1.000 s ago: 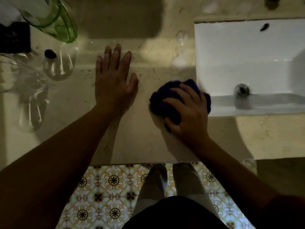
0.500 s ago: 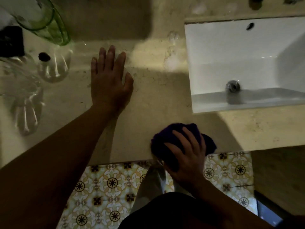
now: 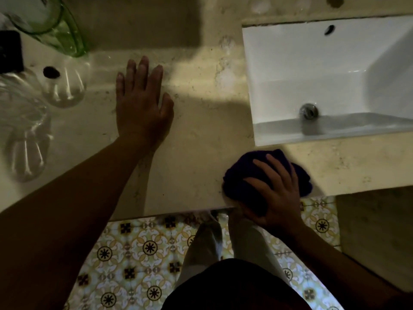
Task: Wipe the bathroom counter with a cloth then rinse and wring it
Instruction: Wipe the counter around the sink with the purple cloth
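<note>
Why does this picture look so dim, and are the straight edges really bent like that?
Head view: light is low, with one bright patch on the counter beside the left hand; the arms and the dark cloth under the right hand sit in shadow. The wide lens bows the sink edges. Focus is soft throughout.

Green glass vessel (image 3: 55,25), 2 clear glasses (image 3: 64,86) far left; patterned floor tiles (image 3: 138,253) below.
</note>
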